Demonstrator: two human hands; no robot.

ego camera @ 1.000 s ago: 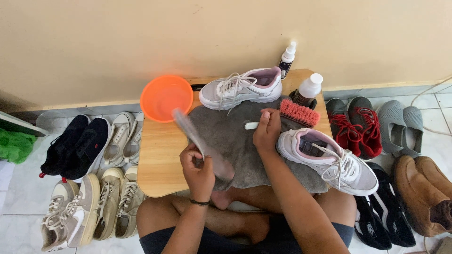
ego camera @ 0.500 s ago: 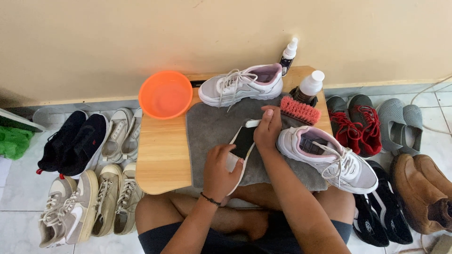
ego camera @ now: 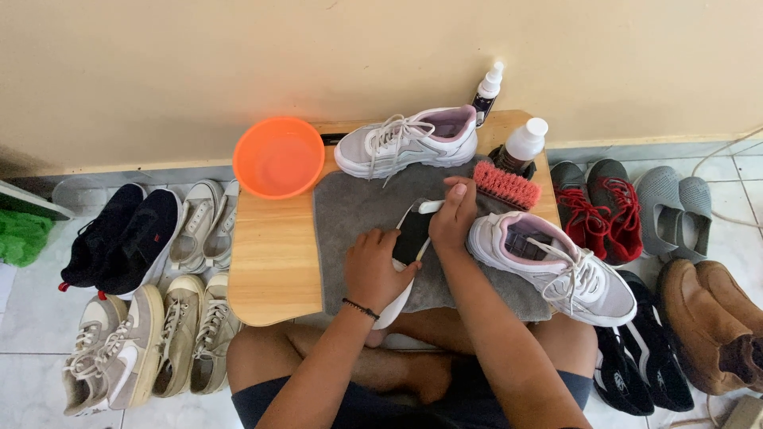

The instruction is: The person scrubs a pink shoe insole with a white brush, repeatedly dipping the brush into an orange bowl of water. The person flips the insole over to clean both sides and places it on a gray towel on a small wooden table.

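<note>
Here we hold a shoe insole (ego camera: 407, 246), dark on top with a white edge, over the grey towel (ego camera: 350, 214) near the front edge of the low wooden table (ego camera: 270, 254). Our left hand (ego camera: 372, 268) is closed around its lower half; our right hand (ego camera: 453, 218) pinches its upper end, fingers curled shut on it. The insole is thin and bends easily, so a hard pull from either hand could, we judge, crease it or flick it out of our grasp. The pink brush (ego camera: 506, 184) and white-capped bottle (ego camera: 520, 147) stand just beyond our right hand by the far right corner; a careless elbow might tip the bottle onto the white sneaker (ego camera: 556, 266).
</note>
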